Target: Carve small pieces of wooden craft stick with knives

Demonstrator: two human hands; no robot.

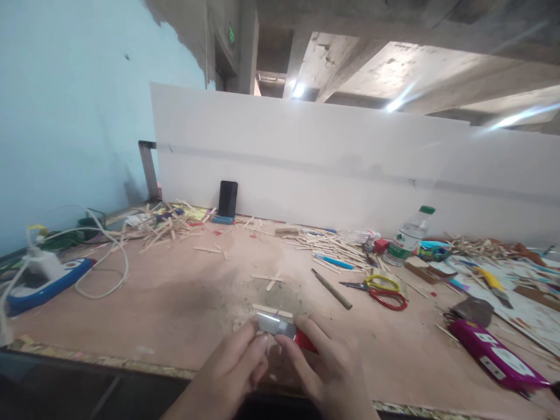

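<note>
Both hands are near the table's front edge, somewhat blurred. My right hand (326,359) is closed round the red end of what looks like a utility knife (273,324), with a shiny silver front part. The fingers of my left hand (238,359) are closed at its silver end; their tips partly hide it. Just beyond the knife lies a flat wooden stick (272,310). Farther back, two more sticks (273,280) lie crossed on the tabletop.
Yellow-and-red scissors (380,290), a brown rod (331,289) and a blue pen (333,261) lie to the right. A bottle (406,236), yellow cutter (492,283) and purple power strip (496,356) are farther right. A blue power strip (50,286) with cables is left; a phone (228,199) leans behind.
</note>
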